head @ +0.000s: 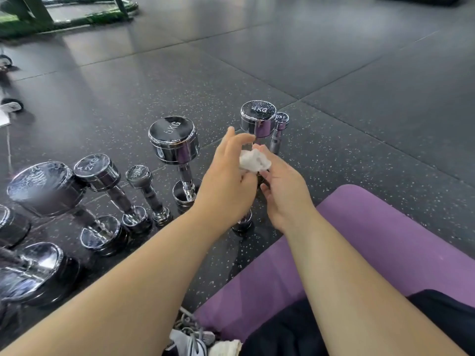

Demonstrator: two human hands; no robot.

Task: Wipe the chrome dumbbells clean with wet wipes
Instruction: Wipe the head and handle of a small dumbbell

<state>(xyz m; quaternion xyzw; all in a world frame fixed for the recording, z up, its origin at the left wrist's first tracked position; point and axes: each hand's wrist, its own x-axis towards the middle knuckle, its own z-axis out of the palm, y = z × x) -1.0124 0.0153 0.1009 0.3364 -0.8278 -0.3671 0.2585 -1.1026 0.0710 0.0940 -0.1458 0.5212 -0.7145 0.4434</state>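
While the 4KG dumbbell (258, 118) stands upright on the floor (359, 73), the left hand (226, 181) and right hand (285, 194) pinch one crumpled wipe (254, 160) between them.

You see silvery chrome dumbbells (174, 147), a white wipe (254, 160), a purple mat (385, 227) and dark, pale-speckled floor (334, 155).

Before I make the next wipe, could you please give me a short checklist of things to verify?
1. Wet wipe in hand: ok, bunched between left hand and right hand.
2. 4KG dumbbell upright: ok.
3. Wipe on its handle: cannot tell, hands hide it.
4. Its top face clean: not ok, looks speckled.
5. 5KG dumbbell clear of the hands: ok, stands apart.
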